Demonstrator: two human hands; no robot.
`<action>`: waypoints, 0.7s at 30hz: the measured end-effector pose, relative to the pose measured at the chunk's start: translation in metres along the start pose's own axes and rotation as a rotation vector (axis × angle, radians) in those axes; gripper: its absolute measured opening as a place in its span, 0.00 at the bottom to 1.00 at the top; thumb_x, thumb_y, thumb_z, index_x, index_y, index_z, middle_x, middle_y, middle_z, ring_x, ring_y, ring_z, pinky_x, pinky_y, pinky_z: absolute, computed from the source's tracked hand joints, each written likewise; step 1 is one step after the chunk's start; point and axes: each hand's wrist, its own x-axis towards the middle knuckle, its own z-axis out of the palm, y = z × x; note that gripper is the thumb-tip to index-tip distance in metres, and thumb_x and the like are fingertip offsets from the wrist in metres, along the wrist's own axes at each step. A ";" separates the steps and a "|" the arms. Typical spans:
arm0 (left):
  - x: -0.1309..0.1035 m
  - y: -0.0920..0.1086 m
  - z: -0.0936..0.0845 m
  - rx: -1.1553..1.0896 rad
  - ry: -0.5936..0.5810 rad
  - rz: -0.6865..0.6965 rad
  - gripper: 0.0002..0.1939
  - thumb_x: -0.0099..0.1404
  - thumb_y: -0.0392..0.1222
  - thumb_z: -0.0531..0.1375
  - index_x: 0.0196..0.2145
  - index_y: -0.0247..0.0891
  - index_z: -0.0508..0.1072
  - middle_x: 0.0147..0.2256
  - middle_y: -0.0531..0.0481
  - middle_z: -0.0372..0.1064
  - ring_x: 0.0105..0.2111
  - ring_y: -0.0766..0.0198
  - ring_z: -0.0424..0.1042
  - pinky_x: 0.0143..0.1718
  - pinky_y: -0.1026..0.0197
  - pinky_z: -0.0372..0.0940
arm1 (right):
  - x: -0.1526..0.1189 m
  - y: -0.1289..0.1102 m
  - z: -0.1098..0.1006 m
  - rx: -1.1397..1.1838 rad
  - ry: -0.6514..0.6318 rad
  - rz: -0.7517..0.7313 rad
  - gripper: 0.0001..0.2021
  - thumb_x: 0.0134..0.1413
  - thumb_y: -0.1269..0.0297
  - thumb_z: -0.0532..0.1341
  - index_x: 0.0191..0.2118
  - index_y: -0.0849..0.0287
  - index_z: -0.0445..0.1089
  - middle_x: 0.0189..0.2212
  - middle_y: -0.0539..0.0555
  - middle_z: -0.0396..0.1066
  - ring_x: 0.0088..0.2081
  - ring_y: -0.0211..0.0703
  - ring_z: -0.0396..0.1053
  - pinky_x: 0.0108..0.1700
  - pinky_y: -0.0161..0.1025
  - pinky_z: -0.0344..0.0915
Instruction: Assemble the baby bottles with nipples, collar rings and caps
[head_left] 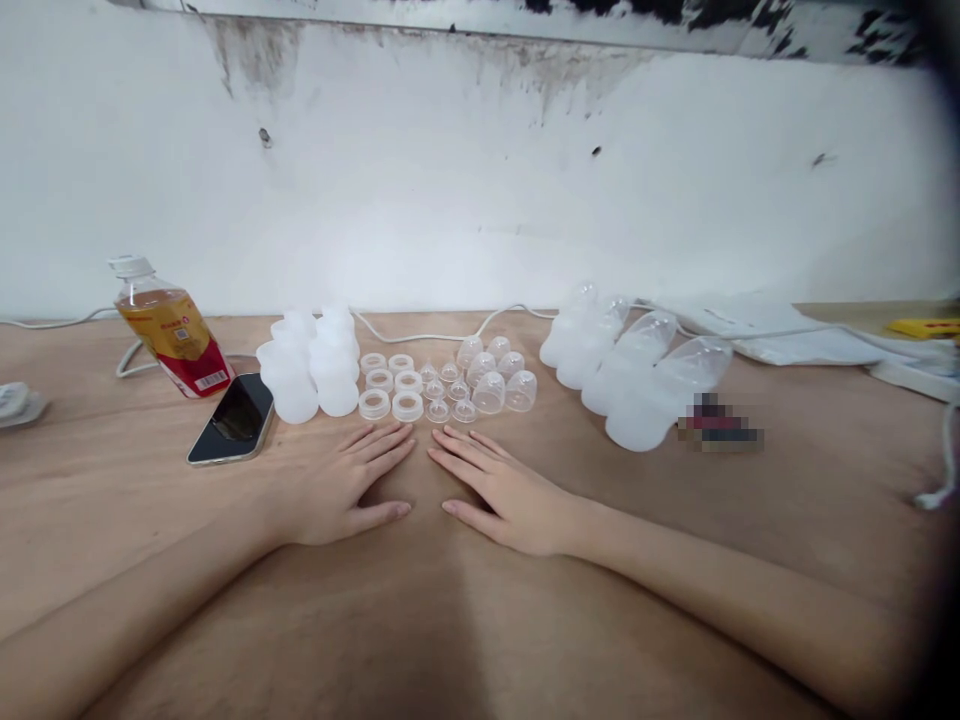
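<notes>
My left hand [341, 488] lies flat on the wooden table [337, 640], fingers stretched out and holding nothing. My right hand [502, 490] rests flat opposite it, also holding nothing. Just beyond the fingertips stand rows of baby bottle parts. White bottle bodies [296, 375] are grouped at the left, with translucent collar rings [407, 406] beside them. Small clear nipples [437, 410] come after the rings, then clear domed caps [490, 393]. Farther right, several assembled bottles [637, 405] with clear caps stand in a slanting line.
A drink bottle [176, 335] and a phone [234, 420] are at the left. A white cable [427, 338] runs behind the parts along the wall [420, 180]. A white bag [750, 325], a yellow object [926, 328] and a blurred-out item [720, 422] are at the right.
</notes>
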 end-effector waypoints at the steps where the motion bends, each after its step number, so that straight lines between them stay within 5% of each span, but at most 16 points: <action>1: 0.000 0.000 0.000 0.005 -0.010 -0.003 0.35 0.61 0.58 0.46 0.59 0.37 0.43 0.60 0.44 0.42 0.59 0.56 0.45 0.57 0.52 0.45 | 0.000 0.000 0.000 0.003 0.001 0.000 0.30 0.57 0.51 0.44 0.60 0.65 0.47 0.60 0.59 0.41 0.61 0.45 0.36 0.61 0.48 0.39; 21: 0.002 0.005 -0.009 0.031 -0.100 -0.045 0.35 0.61 0.60 0.42 0.60 0.37 0.40 0.60 0.45 0.39 0.59 0.56 0.42 0.58 0.53 0.42 | -0.001 0.001 0.003 -0.009 0.003 -0.003 0.29 0.57 0.52 0.44 0.60 0.66 0.47 0.61 0.60 0.40 0.61 0.45 0.36 0.60 0.48 0.39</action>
